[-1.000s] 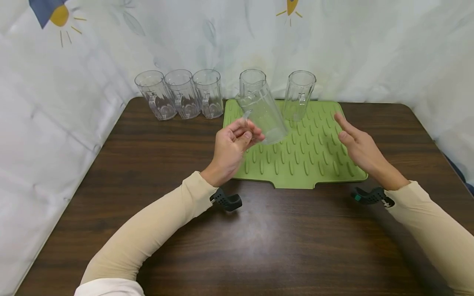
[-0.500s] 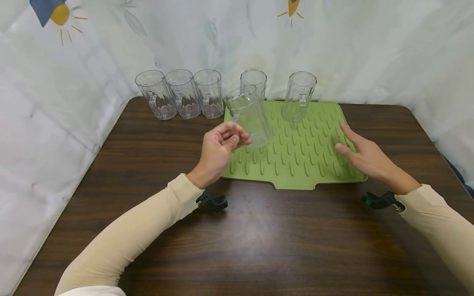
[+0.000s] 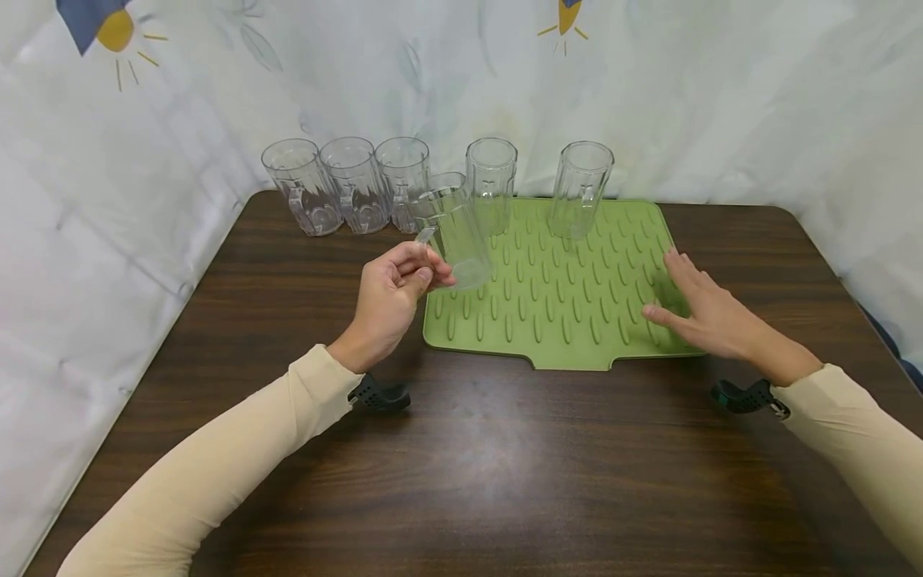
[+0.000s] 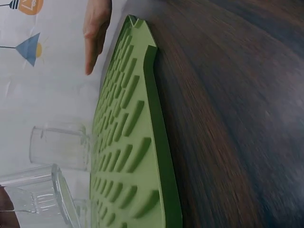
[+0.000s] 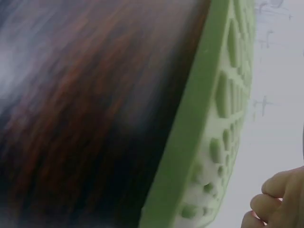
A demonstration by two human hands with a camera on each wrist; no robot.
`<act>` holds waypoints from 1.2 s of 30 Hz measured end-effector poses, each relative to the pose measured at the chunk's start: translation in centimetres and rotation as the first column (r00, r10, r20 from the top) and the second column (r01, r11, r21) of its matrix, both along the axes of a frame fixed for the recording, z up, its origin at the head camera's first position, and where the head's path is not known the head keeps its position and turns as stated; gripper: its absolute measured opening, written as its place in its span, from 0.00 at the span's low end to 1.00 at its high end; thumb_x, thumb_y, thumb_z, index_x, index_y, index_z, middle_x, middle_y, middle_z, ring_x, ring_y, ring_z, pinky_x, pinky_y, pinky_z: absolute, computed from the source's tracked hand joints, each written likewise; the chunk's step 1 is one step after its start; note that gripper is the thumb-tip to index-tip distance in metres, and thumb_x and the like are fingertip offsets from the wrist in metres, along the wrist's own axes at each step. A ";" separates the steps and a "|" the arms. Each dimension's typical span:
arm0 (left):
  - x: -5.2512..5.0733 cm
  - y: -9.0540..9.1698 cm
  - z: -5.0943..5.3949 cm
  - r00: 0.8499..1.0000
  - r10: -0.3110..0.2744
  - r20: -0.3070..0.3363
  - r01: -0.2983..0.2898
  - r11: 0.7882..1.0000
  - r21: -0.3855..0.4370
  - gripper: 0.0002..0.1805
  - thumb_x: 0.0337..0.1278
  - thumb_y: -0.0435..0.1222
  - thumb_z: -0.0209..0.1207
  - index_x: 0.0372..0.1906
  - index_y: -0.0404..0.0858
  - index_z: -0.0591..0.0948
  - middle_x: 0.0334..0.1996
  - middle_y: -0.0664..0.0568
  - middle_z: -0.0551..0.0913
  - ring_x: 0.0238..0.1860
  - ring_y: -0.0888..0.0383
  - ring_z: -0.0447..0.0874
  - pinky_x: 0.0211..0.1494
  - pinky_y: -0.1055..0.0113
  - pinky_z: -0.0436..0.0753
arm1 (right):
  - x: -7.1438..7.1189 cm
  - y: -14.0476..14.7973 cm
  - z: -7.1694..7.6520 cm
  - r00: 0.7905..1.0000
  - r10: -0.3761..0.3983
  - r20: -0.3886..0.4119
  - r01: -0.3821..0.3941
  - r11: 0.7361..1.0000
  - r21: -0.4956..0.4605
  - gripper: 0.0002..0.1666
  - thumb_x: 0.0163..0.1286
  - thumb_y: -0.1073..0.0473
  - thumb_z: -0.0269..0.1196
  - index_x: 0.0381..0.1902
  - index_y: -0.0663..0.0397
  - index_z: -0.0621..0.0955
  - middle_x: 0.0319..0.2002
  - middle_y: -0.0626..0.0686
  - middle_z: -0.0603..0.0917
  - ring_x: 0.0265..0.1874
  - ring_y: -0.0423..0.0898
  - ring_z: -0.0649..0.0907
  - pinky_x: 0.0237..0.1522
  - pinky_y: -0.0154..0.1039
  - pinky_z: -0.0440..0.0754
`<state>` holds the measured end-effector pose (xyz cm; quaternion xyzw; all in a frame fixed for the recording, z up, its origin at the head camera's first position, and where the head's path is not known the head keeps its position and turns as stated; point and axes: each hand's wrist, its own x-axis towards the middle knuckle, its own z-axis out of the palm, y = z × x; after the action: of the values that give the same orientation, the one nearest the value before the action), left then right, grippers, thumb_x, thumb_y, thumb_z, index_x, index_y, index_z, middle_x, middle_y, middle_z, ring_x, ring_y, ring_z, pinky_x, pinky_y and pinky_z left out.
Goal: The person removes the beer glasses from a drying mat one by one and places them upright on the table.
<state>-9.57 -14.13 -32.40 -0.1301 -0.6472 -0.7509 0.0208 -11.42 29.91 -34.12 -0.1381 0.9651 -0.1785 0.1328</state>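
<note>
My left hand (image 3: 392, 292) pinches the handle of a clear glass mug (image 3: 459, 232), held tilted above the left edge of a green ridged drying mat (image 3: 570, 336). In the left wrist view the base of this mug (image 4: 61, 194) shows at lower left, raised off the mat. Over the mat's right edge my right hand (image 3: 710, 312) spreads with straight fingers and holds nothing. Two clear mugs stand at the mat's back: one mug (image 3: 492, 180) behind the held one, another mug (image 3: 582, 188) farther right.
Left of the mat, three more clear mugs (image 3: 349, 184) stand in a row along the back of the dark wooden table (image 3: 497, 481). A white patterned curtain (image 3: 685, 96) hangs behind the table and at its sides. Dark straps circle both wrists.
My left hand has carried the tilted mug leftward, from over the middle of the mat to its left edge. The right hand has turned flatter and spread its fingers.
</note>
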 end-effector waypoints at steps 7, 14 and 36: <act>0.3 -1.8 0.0 1.000 0.031 -0.003 -0.032 0.999 -0.043 0.11 0.72 0.19 0.49 0.42 0.35 0.78 0.34 0.59 0.87 0.39 0.64 0.91 0.55 0.65 0.91 | 0.1 0.3 -0.6 0.999 0.041 -0.021 -0.040 0.998 0.042 0.61 0.77 0.35 0.58 0.83 0.57 0.35 0.84 0.61 0.31 0.85 0.64 0.37 0.83 0.70 0.38; 0.4 -3.9 -0.4 0.998 0.062 -0.010 -0.062 0.996 -0.070 0.12 0.72 0.19 0.50 0.42 0.37 0.79 0.34 0.59 0.88 0.39 0.64 0.90 0.53 0.68 0.91 | 0.2 0.6 -1.0 0.998 0.053 -0.029 -0.049 0.993 0.108 0.62 0.76 0.34 0.58 0.83 0.63 0.38 0.84 0.67 0.35 0.84 0.68 0.40 0.81 0.75 0.41; 1.6 -9.9 -1.1 0.990 0.110 -0.084 -0.119 0.985 -0.121 0.08 0.72 0.20 0.51 0.43 0.31 0.79 0.36 0.55 0.89 0.40 0.62 0.91 0.53 0.71 0.90 | 0.6 1.9 -2.3 0.997 0.077 -0.005 -0.075 0.983 0.165 0.63 0.76 0.32 0.56 0.82 0.65 0.38 0.82 0.72 0.35 0.83 0.71 0.40 0.77 0.78 0.45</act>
<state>-8.01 -24.03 -33.55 -0.1227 -0.6985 -0.7004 0.0807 -10.78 31.85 -36.46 -0.1642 0.9714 -0.0920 0.1449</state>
